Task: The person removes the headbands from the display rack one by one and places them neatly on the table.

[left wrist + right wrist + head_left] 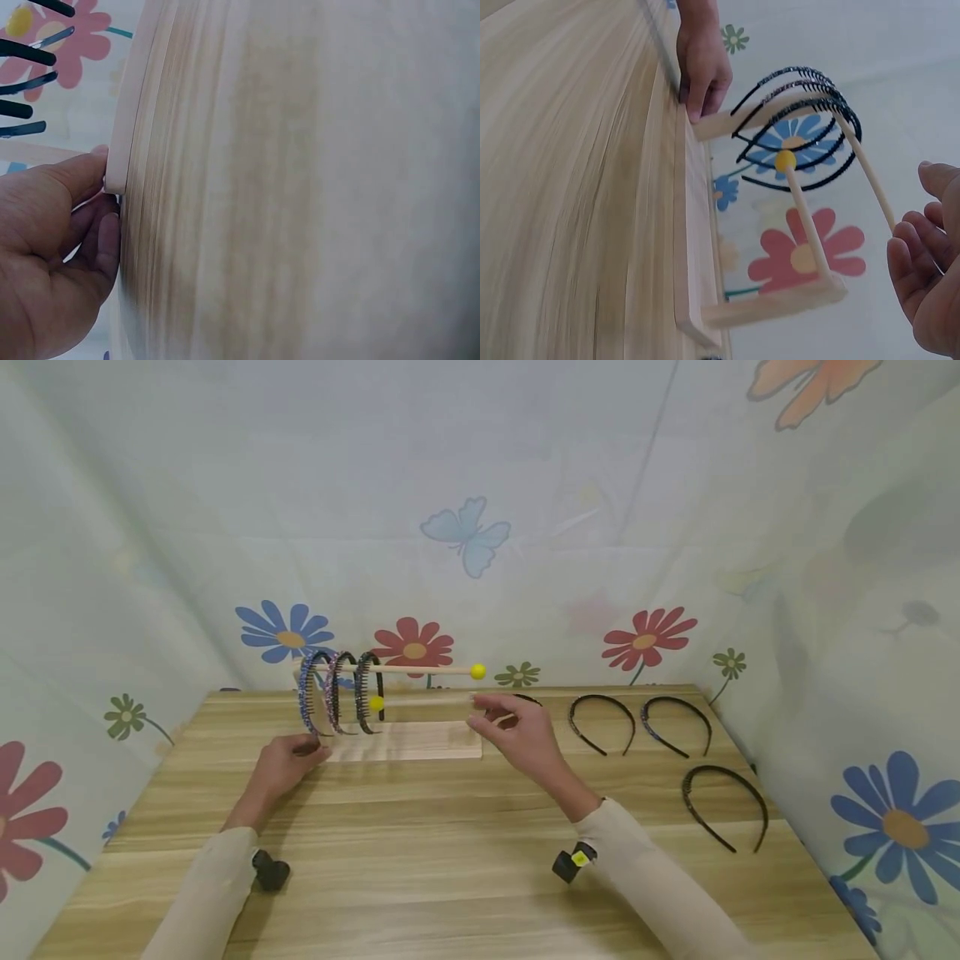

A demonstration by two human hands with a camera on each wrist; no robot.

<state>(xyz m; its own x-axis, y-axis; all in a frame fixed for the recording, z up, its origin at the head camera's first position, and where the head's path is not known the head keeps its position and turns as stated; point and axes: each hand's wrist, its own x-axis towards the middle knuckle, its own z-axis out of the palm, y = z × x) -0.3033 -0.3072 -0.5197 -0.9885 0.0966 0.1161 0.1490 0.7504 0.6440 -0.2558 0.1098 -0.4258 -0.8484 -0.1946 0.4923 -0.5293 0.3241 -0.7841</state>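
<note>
A wooden stand (442, 742) has a flat base, two uprights and two rods tipped with yellow balls (477, 671). Three toothed headbands hang near the left end of its upper rod: a blue one (306, 693), a pinkish one (332, 693) and a dark glittery one (363, 693). My left hand (285, 766) pinches the left end of the base; the left wrist view shows its thumb (86, 171) over the edge. By the stand's right end, my right hand (527, 737) has loosely bent fingers and holds nothing. Its fingertips (901, 231) overlap the upper rod's end in the right wrist view.
Dark headbands lie on the right of the wooden table (420, 860): two at the back (573, 727) (647, 727) and one nearer (688, 806). Another headband (531, 699) is partly hidden behind my right hand. A flowered cloth (360, 527) hangs behind the table.
</note>
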